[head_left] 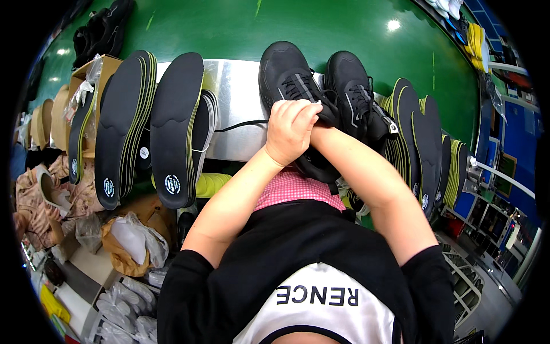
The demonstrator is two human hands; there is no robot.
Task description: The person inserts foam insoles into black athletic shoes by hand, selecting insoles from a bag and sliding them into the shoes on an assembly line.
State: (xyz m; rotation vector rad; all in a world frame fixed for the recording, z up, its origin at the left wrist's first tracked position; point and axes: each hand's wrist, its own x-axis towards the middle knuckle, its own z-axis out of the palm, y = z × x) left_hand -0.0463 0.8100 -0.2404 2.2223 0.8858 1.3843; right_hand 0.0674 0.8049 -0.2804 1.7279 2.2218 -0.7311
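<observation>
A black lace-up shoe (281, 66) lies with its toe pointing away from me. My left hand (291, 129) is over its opening, fingers curled and pressed together near the collar; what they pinch is hidden. My right forearm reaches in from the right, and the right hand is hidden behind the left one at the shoe. A loose black shoelace (243, 124) trails left from the hands across a metal plate (232, 86). Just right stands a second black shoe (350, 71), also laced, with a pull tab at its heel.
Stacks of black insoles with yellow-green edges stand to the left (126, 114) and right (408, 126). Behind lies a green tabletop (217, 28). A cardboard box (106, 71) and other black shoes (100, 34) are at the far left. Another person's patterned sleeve (54, 183) shows at left.
</observation>
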